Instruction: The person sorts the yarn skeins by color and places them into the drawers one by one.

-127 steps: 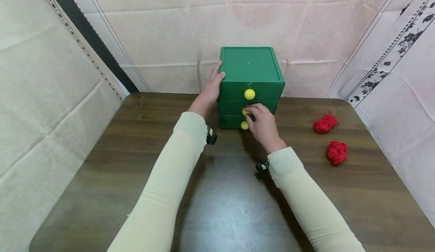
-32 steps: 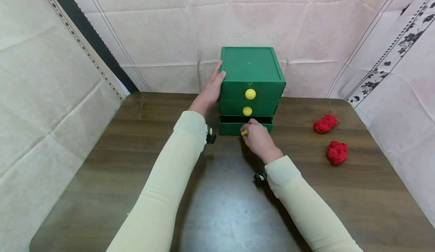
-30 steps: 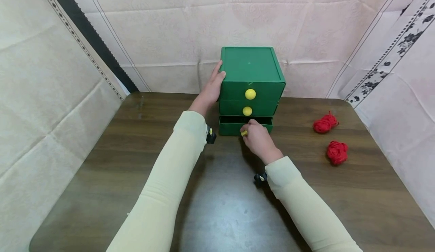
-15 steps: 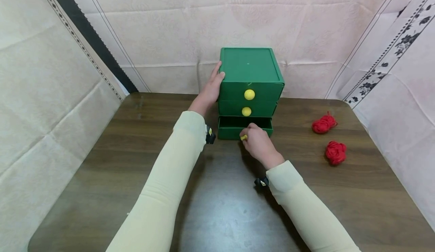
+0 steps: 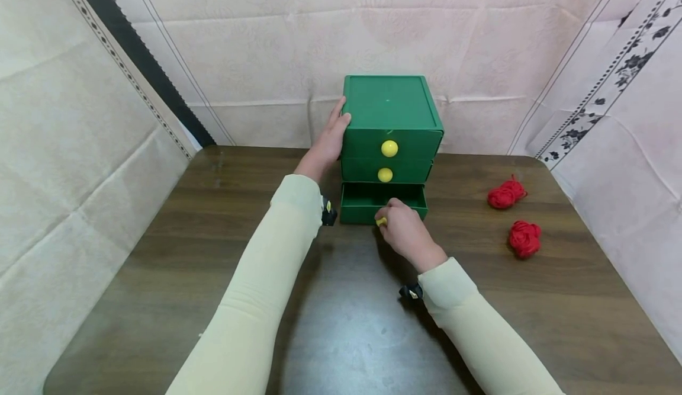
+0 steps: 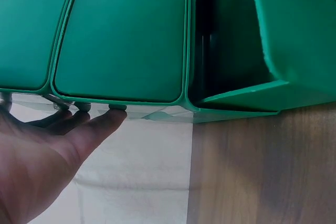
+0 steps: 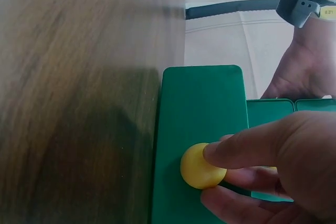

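Note:
A green box of three stacked drawers (image 5: pixel 391 102) stands at the back of the table, a round yellow knob on each drawer. Its bottom drawer (image 5: pixel 358 214) is pulled partway out, and the part of its inside that shows is bare. My right hand (image 5: pixel 407 232) pinches the bottom drawer's yellow knob (image 7: pixel 197 166) between thumb and fingers. Against the box's left side rests my left hand (image 5: pixel 327 145), and in the left wrist view its straight fingers (image 6: pixel 100 129) touch that side wall. The upper and middle drawers are closed.
Two red yarn balls lie to the right on the brown wooden table (image 5: pixel 224 282): a farther yarn ball (image 5: pixel 506 195) and a nearer yarn ball (image 5: pixel 524 239). Pale cloth (image 5: pixel 256 57) hangs behind the table and at both sides.
My right hand has moved from the middle drawer's knob down to the bottom one and drawn that drawer out toward me, farther still in the last second. My left hand has stayed on the box.

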`<action>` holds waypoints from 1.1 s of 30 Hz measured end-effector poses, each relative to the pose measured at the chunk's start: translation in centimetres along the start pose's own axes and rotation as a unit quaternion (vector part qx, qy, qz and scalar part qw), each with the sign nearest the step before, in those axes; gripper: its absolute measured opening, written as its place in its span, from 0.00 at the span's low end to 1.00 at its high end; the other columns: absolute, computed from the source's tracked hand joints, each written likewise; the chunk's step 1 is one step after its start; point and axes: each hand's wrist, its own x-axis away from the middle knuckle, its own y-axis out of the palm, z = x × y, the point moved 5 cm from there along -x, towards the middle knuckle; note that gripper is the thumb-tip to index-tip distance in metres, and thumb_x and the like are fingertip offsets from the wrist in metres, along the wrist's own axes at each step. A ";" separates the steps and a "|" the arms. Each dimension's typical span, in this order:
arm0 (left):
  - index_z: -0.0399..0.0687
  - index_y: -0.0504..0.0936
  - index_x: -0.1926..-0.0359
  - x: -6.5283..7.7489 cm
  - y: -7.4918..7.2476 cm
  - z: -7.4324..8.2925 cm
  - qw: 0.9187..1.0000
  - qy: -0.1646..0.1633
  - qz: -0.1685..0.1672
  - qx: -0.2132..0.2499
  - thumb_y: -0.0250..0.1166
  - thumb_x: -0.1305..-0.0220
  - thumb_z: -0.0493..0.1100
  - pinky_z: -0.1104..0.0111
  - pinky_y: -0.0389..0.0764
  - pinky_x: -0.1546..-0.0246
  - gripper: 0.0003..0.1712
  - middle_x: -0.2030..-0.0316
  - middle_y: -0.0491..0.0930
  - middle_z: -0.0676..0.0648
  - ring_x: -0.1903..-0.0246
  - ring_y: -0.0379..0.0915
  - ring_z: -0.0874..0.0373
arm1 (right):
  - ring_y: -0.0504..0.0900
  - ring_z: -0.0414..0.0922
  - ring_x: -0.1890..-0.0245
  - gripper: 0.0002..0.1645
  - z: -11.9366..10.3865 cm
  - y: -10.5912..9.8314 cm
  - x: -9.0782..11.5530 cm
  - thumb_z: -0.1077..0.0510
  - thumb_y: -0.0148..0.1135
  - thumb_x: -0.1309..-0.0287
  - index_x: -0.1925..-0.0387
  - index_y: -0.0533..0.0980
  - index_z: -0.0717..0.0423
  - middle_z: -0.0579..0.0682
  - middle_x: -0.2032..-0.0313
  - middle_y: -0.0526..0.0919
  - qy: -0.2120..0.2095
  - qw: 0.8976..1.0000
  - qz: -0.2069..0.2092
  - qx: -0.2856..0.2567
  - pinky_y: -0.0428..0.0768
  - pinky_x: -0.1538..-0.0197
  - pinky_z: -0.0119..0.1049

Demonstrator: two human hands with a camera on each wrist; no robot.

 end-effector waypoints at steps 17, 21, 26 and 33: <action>0.72 0.35 0.24 0.1 0.1 0.0 1.000 -0.006 -0.001 0.003 0.33 0.23 0.56 0.44 0.50 0.30 0.31 0.23 0.35 0.57 0.24 0.35 0.52 | 0.81 0.47 0.64 0.10 -0.1 -0.5 0.6 0.61 0.66 0.42 0.58 0.83 0.57 0.53 0.59 0.80 -0.008 1.000 0.006 -0.009 0.83 0.54 0.43; 0.72 0.35 0.24 0.1 0.1 0.0 1.000 -0.006 -0.001 0.002 0.33 0.23 0.56 0.45 0.51 0.30 0.31 0.23 0.35 0.57 0.24 0.35 0.52 | 0.80 0.46 0.64 0.10 0.2 -0.9 0.9 0.60 0.66 0.42 0.58 0.83 0.57 0.52 0.60 0.81 -0.011 1.000 0.017 -0.016 0.82 0.56 0.42; 0.72 0.35 0.24 0.0 0.2 0.1 1.000 -0.005 -0.002 0.004 0.33 0.22 0.56 0.45 0.50 0.30 0.31 0.23 0.35 0.57 0.24 0.36 0.52 | 0.81 0.48 0.62 0.10 1.1 -1.6 1.3 0.59 0.67 0.43 0.58 0.84 0.57 0.53 0.60 0.83 -0.015 0.999 0.033 -0.016 0.82 0.56 0.43; 0.72 0.35 0.24 0.0 0.0 0.0 1.000 -0.004 -0.003 0.005 0.33 0.22 0.56 0.45 0.49 0.29 0.31 0.23 0.35 0.57 0.24 0.34 0.53 | 0.82 0.50 0.60 0.12 2.8 -2.7 1.8 0.58 0.64 0.40 0.55 0.83 0.57 0.53 0.57 0.83 0.009 0.999 0.022 -0.031 0.82 0.57 0.45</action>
